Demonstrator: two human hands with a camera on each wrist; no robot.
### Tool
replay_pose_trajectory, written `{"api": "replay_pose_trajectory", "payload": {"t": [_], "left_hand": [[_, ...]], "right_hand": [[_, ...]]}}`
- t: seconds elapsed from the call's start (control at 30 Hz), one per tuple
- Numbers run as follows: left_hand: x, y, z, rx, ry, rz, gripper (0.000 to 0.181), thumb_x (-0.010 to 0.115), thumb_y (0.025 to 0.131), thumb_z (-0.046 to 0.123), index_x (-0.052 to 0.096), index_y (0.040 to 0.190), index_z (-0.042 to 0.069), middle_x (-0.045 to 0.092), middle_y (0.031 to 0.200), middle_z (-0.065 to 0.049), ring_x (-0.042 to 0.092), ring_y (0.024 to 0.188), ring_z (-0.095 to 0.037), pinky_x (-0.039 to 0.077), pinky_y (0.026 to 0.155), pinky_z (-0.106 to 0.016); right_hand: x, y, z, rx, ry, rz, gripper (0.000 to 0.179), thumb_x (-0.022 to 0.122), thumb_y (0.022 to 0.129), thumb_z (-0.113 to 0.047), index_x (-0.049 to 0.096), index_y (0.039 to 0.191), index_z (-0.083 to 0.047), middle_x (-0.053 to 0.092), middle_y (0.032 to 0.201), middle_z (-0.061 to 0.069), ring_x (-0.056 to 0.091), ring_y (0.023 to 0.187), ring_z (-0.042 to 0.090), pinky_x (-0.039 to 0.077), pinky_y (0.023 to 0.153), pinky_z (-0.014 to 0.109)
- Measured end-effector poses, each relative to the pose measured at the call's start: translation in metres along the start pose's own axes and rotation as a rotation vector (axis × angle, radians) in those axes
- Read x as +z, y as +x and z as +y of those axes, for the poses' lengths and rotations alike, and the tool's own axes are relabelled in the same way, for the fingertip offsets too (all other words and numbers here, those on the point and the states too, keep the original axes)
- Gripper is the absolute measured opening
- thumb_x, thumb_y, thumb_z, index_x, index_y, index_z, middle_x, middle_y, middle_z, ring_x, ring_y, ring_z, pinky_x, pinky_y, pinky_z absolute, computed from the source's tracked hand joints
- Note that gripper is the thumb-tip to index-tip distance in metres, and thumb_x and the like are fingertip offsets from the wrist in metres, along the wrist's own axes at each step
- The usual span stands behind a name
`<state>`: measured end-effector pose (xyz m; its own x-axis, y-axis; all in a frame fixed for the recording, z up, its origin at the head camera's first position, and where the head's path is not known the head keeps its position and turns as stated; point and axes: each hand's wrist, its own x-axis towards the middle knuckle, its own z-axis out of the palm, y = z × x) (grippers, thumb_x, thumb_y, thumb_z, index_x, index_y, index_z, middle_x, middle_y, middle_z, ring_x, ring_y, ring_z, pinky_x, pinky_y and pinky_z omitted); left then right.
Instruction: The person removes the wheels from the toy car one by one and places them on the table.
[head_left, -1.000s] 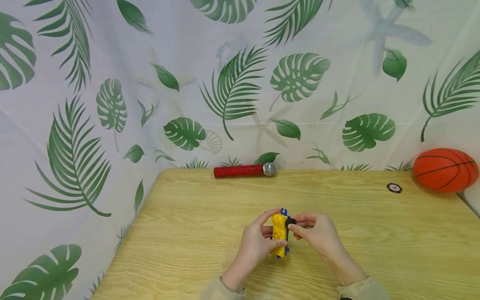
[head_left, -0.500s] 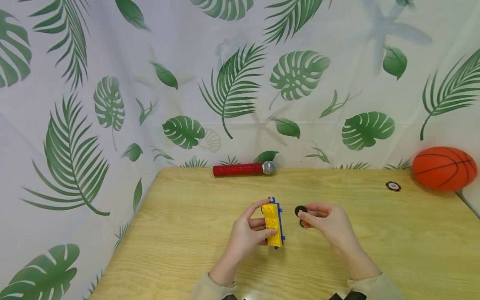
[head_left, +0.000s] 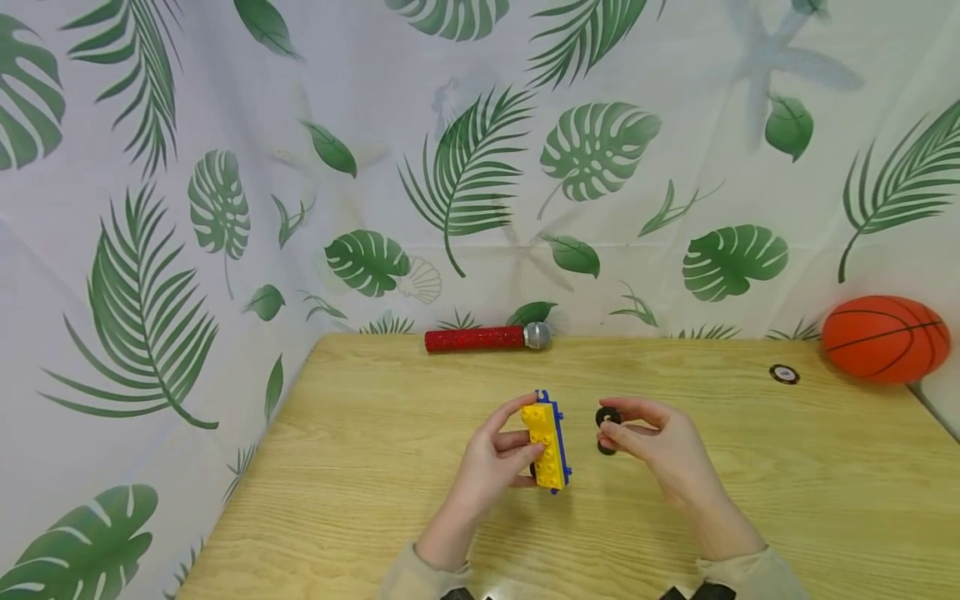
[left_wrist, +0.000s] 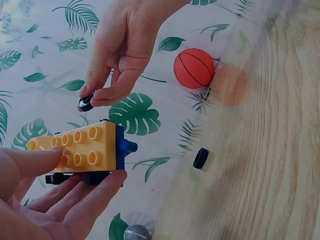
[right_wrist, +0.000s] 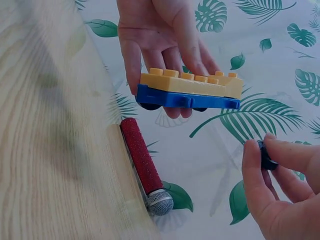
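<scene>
My left hand [head_left: 487, 467] grips a toy building-block car [head_left: 546, 450] with a yellow studded top and a blue base, tilted on its end. The thumb lies over the studs and the fingers reach behind and under the base. Black wheels [right_wrist: 150, 106] sit on the car's far side, while bare blue axle stubs face right. To the right of the car and apart from it, my right hand [head_left: 671, 442] pinches a small black wheel [left_wrist: 86, 102] between thumb and fingers. Another black wheel [left_wrist: 201, 158] stands on the table, partly beside the right fingertips in the head view.
A red glitter microphone [head_left: 487, 338] with a silver head lies at the wooden table's [head_left: 360, 450] back edge. An orange basketball [head_left: 885, 339] sits at the back right, with a black-and-white chip [head_left: 784, 374] beside it. A leaf-print curtain [head_left: 495, 275] hangs behind.
The right hand has drawn the wheel away from the car's side to the right. The left hand has shifted slightly left and up with the car. Both hands barely move in the last half second.
</scene>
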<state>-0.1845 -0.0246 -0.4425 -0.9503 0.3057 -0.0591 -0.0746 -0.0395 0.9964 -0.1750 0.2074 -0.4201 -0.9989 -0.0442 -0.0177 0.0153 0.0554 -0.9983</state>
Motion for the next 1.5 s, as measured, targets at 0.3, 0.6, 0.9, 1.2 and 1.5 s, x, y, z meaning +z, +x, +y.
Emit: {"api": "replay_pose_trajectory", "payload": {"t": [0.3,0.6,0.9,1.2,1.5], "left_hand": [[-0.0007,-0.0007,0.0012,0.007,0.004,0.070,0.057,0.062,0.094,-0.002,0.055,0.139,0.032,0.069,0.115,-0.017,0.068,0.091,-0.018,0.062,0.069,-0.041],[-0.0029,0.0009,0.0000,-0.002,-0.021,0.066,0.058,0.062,0.095,-0.001,0.053,0.141,0.033,0.063,0.113,-0.014,0.065,0.092,-0.017,0.062,0.072,-0.039],[-0.0029,0.0006,0.0005,-0.014,-0.033,0.055,0.068,0.065,0.094,0.001,0.046,0.146,0.040,0.063,0.110,-0.013,0.065,0.086,-0.015,0.062,0.072,-0.040],[-0.0030,0.0011,-0.0010,-0.032,-0.049,0.080,0.073,0.069,0.091,0.001,0.042,0.148,0.037,0.070,0.107,-0.011,0.069,0.088,-0.016,0.062,0.071,-0.040],[-0.0038,0.0012,-0.0006,-0.073,-0.048,0.091,0.060,0.071,0.091,0.005,0.047,0.145,0.011,0.069,0.112,-0.010,0.068,0.096,-0.016,0.062,0.077,-0.040]], "right_hand": [[-0.0049,-0.0011,0.0001,-0.011,0.015,-0.028,0.053,0.068,0.092,-0.003,0.047,0.139,0.012,0.062,0.103,0.001,0.073,0.089,0.008,0.058,0.084,0.022],[-0.0080,-0.0022,0.0002,-0.034,0.071,-0.025,0.045,0.067,0.092,0.000,0.053,0.134,0.006,0.065,0.100,-0.003,0.073,0.088,0.009,0.058,0.084,0.023],[-0.0091,-0.0038,-0.0007,-0.033,0.087,-0.016,0.043,0.068,0.091,-0.001,0.054,0.132,0.002,0.064,0.102,-0.003,0.073,0.089,0.010,0.059,0.084,0.024],[-0.0085,-0.0037,0.0017,-0.060,0.117,-0.018,0.034,0.068,0.090,0.001,0.061,0.123,-0.007,0.064,0.100,-0.001,0.073,0.090,0.010,0.059,0.083,0.025],[-0.0085,-0.0032,0.0038,-0.099,0.172,-0.027,0.034,0.067,0.090,0.006,0.064,0.115,-0.017,0.063,0.097,0.000,0.074,0.089,0.011,0.059,0.082,0.025]]}}
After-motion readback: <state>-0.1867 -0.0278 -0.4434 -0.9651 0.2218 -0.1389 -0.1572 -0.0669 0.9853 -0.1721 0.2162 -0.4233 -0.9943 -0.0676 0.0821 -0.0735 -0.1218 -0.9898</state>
